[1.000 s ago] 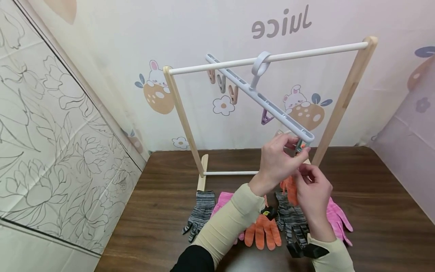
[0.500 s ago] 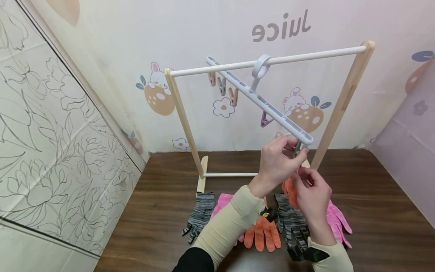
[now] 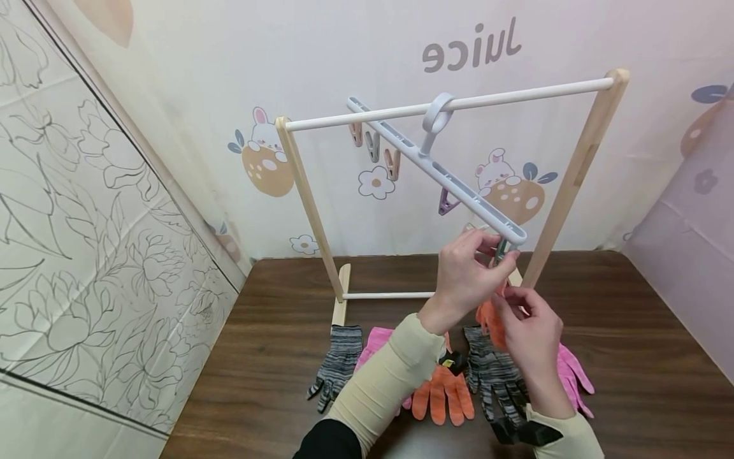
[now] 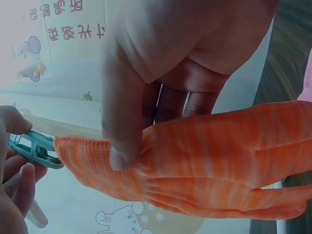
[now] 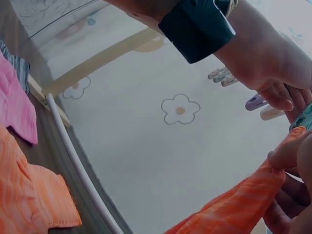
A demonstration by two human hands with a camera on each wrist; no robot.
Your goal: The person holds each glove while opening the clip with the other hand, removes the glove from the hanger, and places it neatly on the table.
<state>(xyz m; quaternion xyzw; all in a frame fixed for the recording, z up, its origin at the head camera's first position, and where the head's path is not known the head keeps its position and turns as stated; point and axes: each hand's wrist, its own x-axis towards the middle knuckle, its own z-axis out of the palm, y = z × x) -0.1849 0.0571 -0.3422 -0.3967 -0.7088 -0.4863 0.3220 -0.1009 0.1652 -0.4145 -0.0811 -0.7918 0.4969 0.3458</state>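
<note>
In the head view my left hand (image 3: pixel 466 268) pinches a green clothespin (image 4: pixel 36 148) under the near end of the grey clip hanger (image 3: pixel 447 175). An orange knit glove (image 4: pixel 219 161) dangles fingers-down below it, pinched near its cuff by the thumb and fingers of my right hand (image 3: pixel 532 325). The cuff's edge meets the tip of the clothespin in the left wrist view. In the right wrist view the same clothespin (image 5: pixel 303 119) shows at the right edge, above the stretched glove (image 5: pixel 234 204).
The hanger hooks over the white rod (image 3: pixel 527 94) of a wooden stand, with other clothespins (image 3: pixel 392 164) along it. Grey-black gloves (image 3: pixel 343 357), pink gloves (image 3: pixel 573 376) and another orange glove (image 3: pixel 441 389) lie on the brown table (image 3: pixel 246 376), partly beneath my forearms.
My right hand has shifted slightly down and to the right with the orange glove. My left hand stays at the clothespin.
</note>
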